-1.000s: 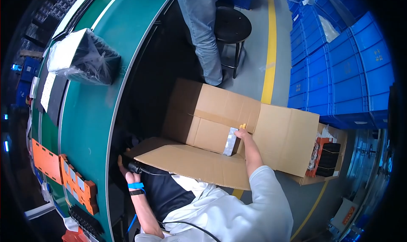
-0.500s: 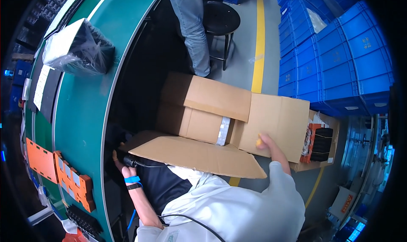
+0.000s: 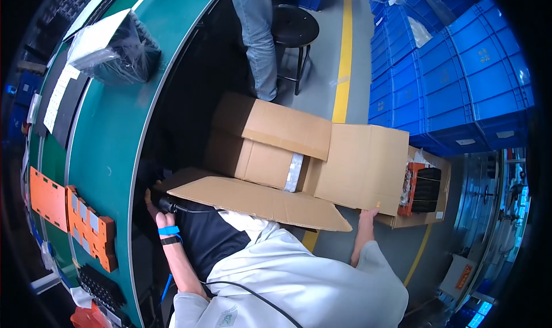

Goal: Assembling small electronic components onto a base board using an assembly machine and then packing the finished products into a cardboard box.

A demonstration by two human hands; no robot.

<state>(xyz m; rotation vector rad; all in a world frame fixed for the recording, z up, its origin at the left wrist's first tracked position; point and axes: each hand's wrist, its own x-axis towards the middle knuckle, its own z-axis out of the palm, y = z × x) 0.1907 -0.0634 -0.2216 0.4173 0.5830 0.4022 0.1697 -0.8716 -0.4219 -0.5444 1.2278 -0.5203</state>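
A large brown cardboard box (image 3: 270, 164) stands in front of me with its flaps folded out. Inside, a strip of clear or silvery tape (image 3: 294, 173) lies along the bottom. My right hand (image 3: 367, 215) is at the near edge of the box's right flap (image 3: 359, 164). One yellow-covered fingertip rests on top of the cardboard, and the other fingers are hidden beneath it. My left hand (image 3: 155, 207) is in shadow by the box's left side, close to the green bench; its fingers are mostly hidden. The near flap (image 3: 259, 200) slants up against my body.
A green workbench (image 3: 109, 161) runs along the left, bearing orange plates (image 3: 92, 227) and a plastic-wrapped block (image 3: 115, 49). Blue crates (image 3: 448, 81) are stacked at right. Another carton (image 3: 440, 204) holds black and orange parts. A person's leg (image 3: 259, 46) and a black stool (image 3: 294, 26) are beyond.
My right hand has moved from above the right flap down to its near edge and now pinches it. My left hand stays by the box's left side. The whole view has shifted slightly.
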